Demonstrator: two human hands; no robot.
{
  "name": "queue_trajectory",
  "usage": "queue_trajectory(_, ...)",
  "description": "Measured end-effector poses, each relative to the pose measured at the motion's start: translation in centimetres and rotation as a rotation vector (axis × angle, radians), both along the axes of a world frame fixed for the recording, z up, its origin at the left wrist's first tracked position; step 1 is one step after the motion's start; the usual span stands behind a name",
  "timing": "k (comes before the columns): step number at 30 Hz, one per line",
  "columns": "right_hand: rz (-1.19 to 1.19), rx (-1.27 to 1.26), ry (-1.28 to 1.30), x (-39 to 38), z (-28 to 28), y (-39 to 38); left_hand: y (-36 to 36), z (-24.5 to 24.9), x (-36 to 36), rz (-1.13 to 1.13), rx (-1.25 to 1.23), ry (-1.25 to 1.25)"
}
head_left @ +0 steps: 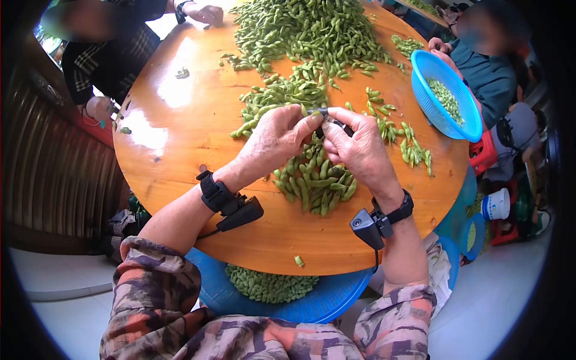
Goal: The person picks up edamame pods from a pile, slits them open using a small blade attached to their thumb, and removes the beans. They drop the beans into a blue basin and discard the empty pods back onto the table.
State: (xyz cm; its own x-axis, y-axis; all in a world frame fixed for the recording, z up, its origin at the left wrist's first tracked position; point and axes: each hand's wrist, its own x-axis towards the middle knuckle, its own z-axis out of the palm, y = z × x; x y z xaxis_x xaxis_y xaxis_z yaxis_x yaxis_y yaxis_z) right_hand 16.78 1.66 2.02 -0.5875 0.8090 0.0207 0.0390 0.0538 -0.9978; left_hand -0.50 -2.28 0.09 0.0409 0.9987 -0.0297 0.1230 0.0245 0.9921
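Observation:
Both hands meet over the round wooden table (174,198), close in front of me. My left hand (273,138) is closed, its thumb and fingertips pinching a green soybean pod (315,113), of which only a bit shows. Facing it, my right hand (360,144) closes on a small black tool (341,125) at the same pod; I cannot make out its exact kind. Beneath and behind the hands lie loose soybean pods (315,186), some hidden by my fingers. Shelled green beans (273,285) fill part of a blue basket (342,300) below the table edge at my lap.
A large heap of pods (306,33) covers the table's far side. A blue basket (419,90) with beans stands at the right edge. Flattened pods (414,150) lie to the right. People sit at left and right; one person's hand (204,13) rests on the table.

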Motion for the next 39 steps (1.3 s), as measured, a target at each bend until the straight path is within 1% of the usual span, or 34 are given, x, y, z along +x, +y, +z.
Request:
queue_trajectory(2,-0.031,-0.007,-0.03,-0.1,-0.6,0.2,-0.1,-0.4,0.1,0.02,0.051,0.07)
queue_trajectory(3,-0.105,0.171,-0.08,-0.3,-1.2,0.2,0.0,-0.9,0.1,-0.003,0.026,-0.006)
queue_trajectory(4,-0.178,0.351,-0.128,-0.5,-1.5,0.2,0.1,-1.0,0.0,-0.002,0.024,-0.008)
queue_trajectory(5,-0.177,0.35,-0.13,-0.5,-1.4,0.2,0.0,-0.8,0.0,-0.057,-0.013,-0.135)
queue_trajectory(6,-0.209,0.425,-0.137,-0.4,-1.1,0.2,-0.1,-0.6,-0.1,-0.111,-0.05,-0.261)
queue_trajectory(7,-0.241,0.5,-0.143,-0.3,-0.7,0.2,0.0,-0.5,-0.2,-0.109,-0.052,-0.263)
queue_trajectory(8,-0.3,0.482,-0.161,0.4,0.2,0.5,0.1,-0.4,-0.3,-0.122,-0.047,-0.284)
queue_trajectory(9,-0.337,0.594,-0.216,1.3,0.6,1.4,0.0,-0.1,-0.3,-0.133,-0.04,-0.304)
queue_trajectory(10,-0.333,0.594,-0.216,2.5,1.1,2.0,-0.2,0.4,-0.4,-0.13,-0.039,-0.305)
queue_trajectory(12,-0.319,0.875,-0.749,4.6,1.8,3.0,-0.6,1.5,-0.5,-0.208,-0.03,0.08)
queue_trajectory(13,-0.325,0.874,-0.746,5.1,1.5,3.3,-0.4,0.8,-0.1,-0.198,0.06,0.209)
queue_trajectory(14,-0.376,0.944,-0.826,5.3,1.1,3.4,-0.3,0.1,0.5,-0.179,0.15,0.285)
queue_trajectory(15,-0.427,1.015,-0.909,5.6,0.9,3.4,-0.3,-0.5,0.9,-0.149,0.303,0.459)
queue_trajectory(16,-0.432,1.015,-0.911,5.7,0.9,3.4,-0.4,-1.0,1.3,-0.113,0.458,0.631)
queue_trajectory(17,-0.43,0.983,-0.833,5.2,1.0,3.1,-0.5,-1.1,1.9,-0.07,0.508,0.728)
queue_trajectory(18,-0.426,0.951,-0.754,4.9,1.1,3.0,-0.6,-1.1,2.3,-0.069,0.508,0.73)
queue_trajectory(20,-0.402,0.964,-0.742,4.7,0.5,3.2,-0.7,-0.9,2.8,-0.043,0.403,0.93)
queue_trajectory(21,-0.379,0.977,-0.734,4.6,0.2,3.4,-0.7,-0.8,2.7,-0.075,0.355,0.98)
queue_trajectory(22,-0.382,0.978,-0.732,4.5,0.0,3.4,-0.6,-0.7,2.6,-0.076,0.358,0.983)
queue_trajectory(24,-0.39,0.955,-0.736,4.3,-0.3,3.3,-0.7,-0.6,2.6,-0.172,0.273,1.124)
queue_trajectory(25,-0.392,0.957,-0.736,4.4,-0.6,3.4,-0.9,-0.5,2.6,-0.173,0.276,1.124)
queue_trajectory(27,-0.312,1.165,-0.551,4.4,-0.9,3.5,-1.5,0.1,2.6,-0.215,0.248,1.146)
queue_trajectory(28,-0.312,1.167,-0.551,4.4,-0.9,3.5,-1.4,-0.4,2.4,-0.214,0.25,1.145)
queue_trajectory(30,-0.265,0.937,-0.61,3.8,0.0,3.3,-1.2,-1.0,2.0,-0.051,0.616,0.912)
queue_trajectory(31,-0.263,0.942,-0.61,3.6,0.5,3.1,-1.1,-1.1,1.7,-0.046,0.619,0.911)
queue_trajectory(33,-0.203,0.473,-0.421,3.2,1.3,2.4,-1.1,0.9,1.4,0.013,0.44,0.511)
queue_trajectory(34,-0.201,0.477,-0.422,3.0,1.7,2.0,-0.8,0.7,1.2,-0.011,0.248,0.284)
queue_trajectory(36,-0.079,0.022,-0.118,2.4,2.2,1.2,-0.5,0.5,0.0,-0.132,-0.009,-0.243)
queue_trajectory(37,-0.047,-0.033,-0.08,2.0,2.2,0.9,-0.5,0.3,0.0,-0.127,-0.007,-0.246)
queue_trajectory(38,-0.043,-0.034,-0.083,1.7,2.1,0.7,-0.4,0.2,0.1,-0.155,-0.078,-0.393)
queue_trajectory(39,-0.016,-0.099,-0.03,1.5,2.0,0.7,-0.4,0.2,0.1,-0.185,-0.148,-0.54)
